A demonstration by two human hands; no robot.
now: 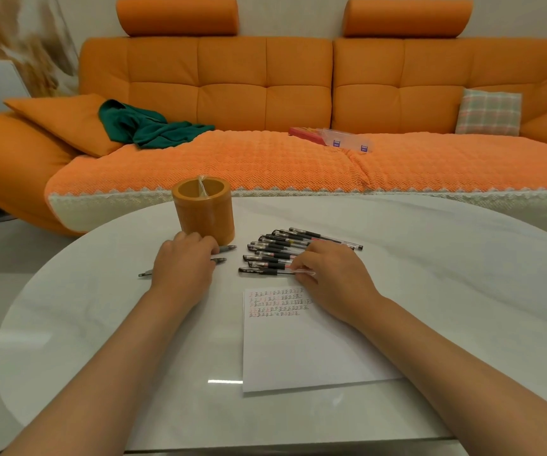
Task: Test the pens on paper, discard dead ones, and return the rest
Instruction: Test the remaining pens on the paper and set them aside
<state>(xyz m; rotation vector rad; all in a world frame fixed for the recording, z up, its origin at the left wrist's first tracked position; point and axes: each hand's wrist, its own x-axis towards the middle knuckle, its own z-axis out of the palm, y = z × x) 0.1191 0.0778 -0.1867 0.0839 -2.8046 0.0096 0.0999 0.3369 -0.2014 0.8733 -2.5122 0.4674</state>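
Note:
On the white table lies a sheet of paper [298, 353] with rows of small red and black test marks along its top. Just beyond it, several black-capped pens [275, 250] lie side by side. My right hand [334, 274] rests palm down on their right ends, and its fingertips pinch the nearest pen [262, 271]. An orange cylindrical pen holder [204, 210] stands to the left; I see no pens in it. In front of the holder, my left hand [183, 263] lies with curled fingers over two separate pens [224, 254], whose ends stick out on both sides.
The white oval table [446, 291] has a glossy front edge. Behind it stands an orange sofa [265, 93] with a green cloth [147, 126], a clear plastic box [347, 139] and a plaid cushion [489, 111]. There is floor to the left.

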